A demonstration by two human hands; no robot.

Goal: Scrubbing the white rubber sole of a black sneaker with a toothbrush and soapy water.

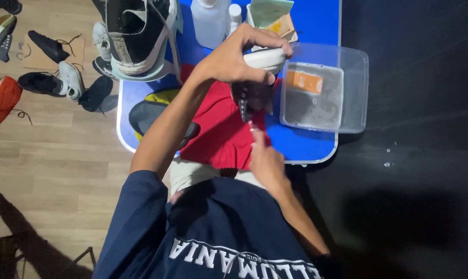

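A: Status on the hands?

B: Left hand (242, 57) is gripping a shoe (260, 77) by the white sole, toe pointing down, holding it off the table (316, 23) above the red cloth (221, 129). Right hand (265, 160) is coming up from below, fingers closing on something small and pale at the shoe's lower end. Too blurred to tell whether it is a lace tip or a tool.

A: So which step?

B: Reading it as working on the upper or lacing of the held shoe, mid-clean. Not finishing yet, judging by the setup.

A: What's around it?

B: Clear tub (324, 93) sitting just right of the shoe, holding water and an orange block (305, 81), likely soap. White bottle (209, 23) standing at the far edge. High-top sneaker (138, 39) sitting at the table's left corner. Dark insole (151, 116) lying beside the cloth. More shoes (53, 77) lying on the wood floor to the left.

A: Next move needs what?

B: My guess: left hand keeping the shoe steady and tilted, right hand needing a fine pinch at that lower end. The tub is near, so dripping should be landing on the cloth.
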